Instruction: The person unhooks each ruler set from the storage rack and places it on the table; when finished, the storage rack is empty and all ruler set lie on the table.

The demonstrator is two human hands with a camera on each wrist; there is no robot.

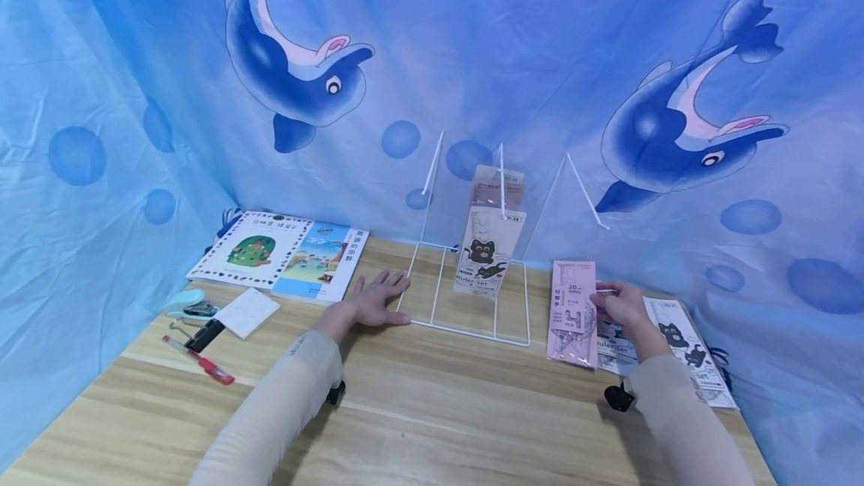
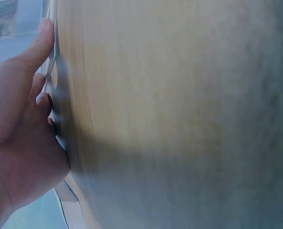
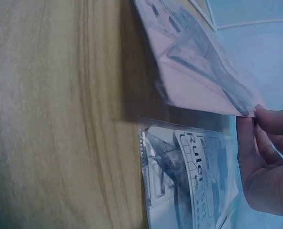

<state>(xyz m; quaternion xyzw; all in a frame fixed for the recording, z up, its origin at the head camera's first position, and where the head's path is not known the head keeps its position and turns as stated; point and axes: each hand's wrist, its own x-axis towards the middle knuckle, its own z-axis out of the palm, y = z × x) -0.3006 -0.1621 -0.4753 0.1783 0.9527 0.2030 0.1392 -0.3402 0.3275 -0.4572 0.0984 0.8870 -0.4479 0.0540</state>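
Observation:
My left hand (image 1: 376, 298) rests with spread fingers at the left side of a white wire rack (image 1: 466, 333), its thumb along the front wire. In the left wrist view the thumb (image 2: 39, 45) lies close to the wire. My right hand (image 1: 624, 312) pinches the edge of a pink ruler set packet (image 1: 572, 313) between thumb and fingers. The right wrist view shows this packet (image 3: 194, 71) tilted, one side raised above the table. A black-and-white ruler set packet (image 1: 616, 347) lies partly under the right hand. Another ruler set packet (image 1: 482, 253) stands upright in the rack, a pinkish one (image 1: 498, 190) behind it.
Two booklets (image 1: 331, 257) lie at the back left. Nearer are a mint stapler (image 1: 192, 304), a black binder clip (image 1: 205, 336), a white square pad (image 1: 248, 312) and a red pen (image 1: 205, 364). At far right lies another ruler set packet (image 1: 688, 343). A blue dolphin curtain (image 1: 432, 43) hangs behind.

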